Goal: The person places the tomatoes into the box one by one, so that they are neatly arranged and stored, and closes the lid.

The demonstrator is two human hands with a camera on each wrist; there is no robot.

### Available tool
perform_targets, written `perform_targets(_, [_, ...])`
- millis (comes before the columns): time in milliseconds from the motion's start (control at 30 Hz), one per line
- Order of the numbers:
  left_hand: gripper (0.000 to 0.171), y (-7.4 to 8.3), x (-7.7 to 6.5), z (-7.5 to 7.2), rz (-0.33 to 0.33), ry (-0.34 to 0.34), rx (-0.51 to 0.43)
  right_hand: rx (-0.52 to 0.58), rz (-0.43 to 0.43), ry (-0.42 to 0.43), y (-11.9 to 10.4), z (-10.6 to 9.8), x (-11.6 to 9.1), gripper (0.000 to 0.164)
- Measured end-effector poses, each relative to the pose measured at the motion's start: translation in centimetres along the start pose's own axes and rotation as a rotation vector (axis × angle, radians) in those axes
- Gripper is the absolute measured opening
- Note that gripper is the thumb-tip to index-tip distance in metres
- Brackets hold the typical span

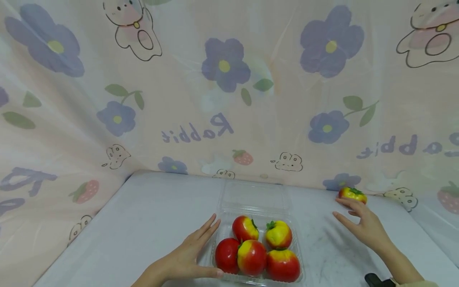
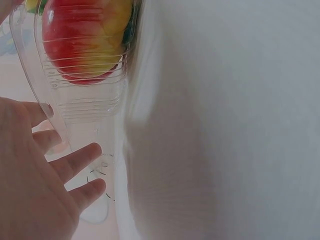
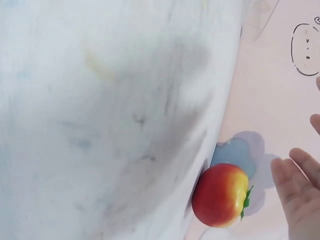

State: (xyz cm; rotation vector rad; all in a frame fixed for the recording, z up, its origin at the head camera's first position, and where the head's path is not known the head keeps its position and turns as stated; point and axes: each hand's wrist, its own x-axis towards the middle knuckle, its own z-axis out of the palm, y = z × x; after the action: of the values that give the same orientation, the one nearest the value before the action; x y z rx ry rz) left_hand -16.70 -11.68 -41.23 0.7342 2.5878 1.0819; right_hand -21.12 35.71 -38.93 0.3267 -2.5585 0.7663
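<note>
A clear plastic clamshell box stands on the table with its lid folded back. Inside sit several shiny red-and-yellow fruits, some showing green leafy tops. My left hand is at the box's left side, fingers spread, thumb by the front left corner. In the left wrist view its fingers reach along the ribbed wall. One more such fruit lies at the table's far right. My right hand is just in front of it, fingers extended and thumb apart; the right wrist view shows a gap between the hand and fruit.
A patterned curtain with flowers and rabbits hangs behind the table and along its left side. The white tabletop extends to both sides of the box. A black strap shows at my right wrist.
</note>
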Motion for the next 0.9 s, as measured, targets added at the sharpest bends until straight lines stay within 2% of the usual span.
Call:
perform_targets(367, [0.101,0.1,-0.1,0.0,-0.006,0.008,0.006,-0.094,0.107,-0.052,2.1,-0.5,0.6,0.051])
perform_targets(667, [0.1,0.0,-0.1,0.1,0.015,0.015,-0.007,-0.126,0.092,-0.026,3.4,-0.3,1.0,0.049])
perform_targets(900, [0.101,0.0,0.0,0.1,0.01,0.014,-0.001,-0.145,0.136,-0.058,3.9,-0.4,1.4,0.053])
